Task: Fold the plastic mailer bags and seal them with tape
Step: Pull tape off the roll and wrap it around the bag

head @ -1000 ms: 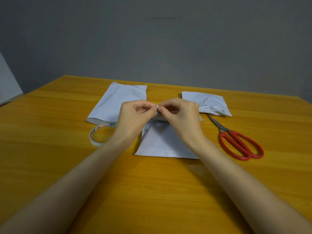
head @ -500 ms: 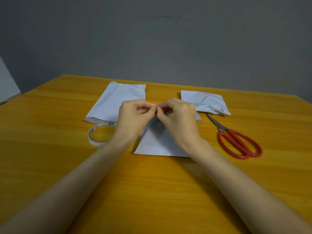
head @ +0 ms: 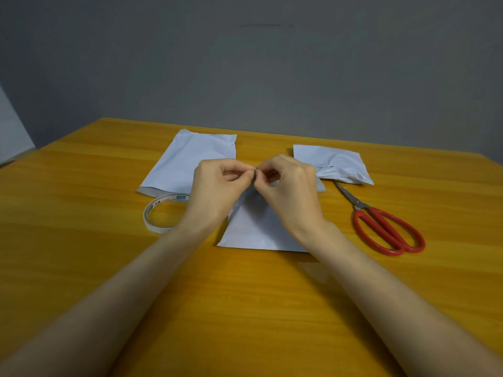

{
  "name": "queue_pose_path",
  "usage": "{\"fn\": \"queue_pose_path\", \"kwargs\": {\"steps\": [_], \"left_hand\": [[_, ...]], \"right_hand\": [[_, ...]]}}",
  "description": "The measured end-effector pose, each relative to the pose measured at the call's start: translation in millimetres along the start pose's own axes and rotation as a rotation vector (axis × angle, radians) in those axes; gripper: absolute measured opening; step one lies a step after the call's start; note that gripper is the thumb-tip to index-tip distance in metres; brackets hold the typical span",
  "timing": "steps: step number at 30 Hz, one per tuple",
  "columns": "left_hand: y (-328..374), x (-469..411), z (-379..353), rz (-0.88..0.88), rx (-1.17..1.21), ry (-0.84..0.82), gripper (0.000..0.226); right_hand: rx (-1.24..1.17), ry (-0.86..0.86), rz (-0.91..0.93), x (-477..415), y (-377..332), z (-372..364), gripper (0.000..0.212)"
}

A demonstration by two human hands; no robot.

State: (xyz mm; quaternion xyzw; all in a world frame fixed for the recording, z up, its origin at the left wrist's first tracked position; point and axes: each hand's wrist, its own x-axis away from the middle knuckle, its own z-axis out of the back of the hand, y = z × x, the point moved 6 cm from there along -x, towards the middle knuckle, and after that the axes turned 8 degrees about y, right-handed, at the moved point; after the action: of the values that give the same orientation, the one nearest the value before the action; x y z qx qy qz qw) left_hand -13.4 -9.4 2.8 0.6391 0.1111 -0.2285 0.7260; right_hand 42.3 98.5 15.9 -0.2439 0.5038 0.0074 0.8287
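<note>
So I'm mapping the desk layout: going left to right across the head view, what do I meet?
Tape roll → left hand → right hand → red scissors. Skipped for overlap: flat mailer, centre mailer, folded mailer.

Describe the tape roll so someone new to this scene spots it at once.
On the orange wooden table, look left of the person's left hand, nearer than the flat white plastic mailer bag. The thin whitish roll of tape lies flat: a pale hollow ring, not a rectangular sheet.
</note>
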Motion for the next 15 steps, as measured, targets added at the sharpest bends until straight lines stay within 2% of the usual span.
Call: {"fn": "queue_pose_path", "kwargs": {"steps": [9, 15], "left_hand": [[-3.2, -0.7, -0.6, 0.012, -0.007, -0.016, 0.021], [-3.6, -0.1, -1.5, 0.0, -0.019, -0.014, 0.019]], "right_hand": [[0.011, -0.044, 0.016, 1.3, 0.3, -2.2, 0.01], [0.048, 0.04, 0.033, 2.5, -2.4, -2.8, 0.008]]}}
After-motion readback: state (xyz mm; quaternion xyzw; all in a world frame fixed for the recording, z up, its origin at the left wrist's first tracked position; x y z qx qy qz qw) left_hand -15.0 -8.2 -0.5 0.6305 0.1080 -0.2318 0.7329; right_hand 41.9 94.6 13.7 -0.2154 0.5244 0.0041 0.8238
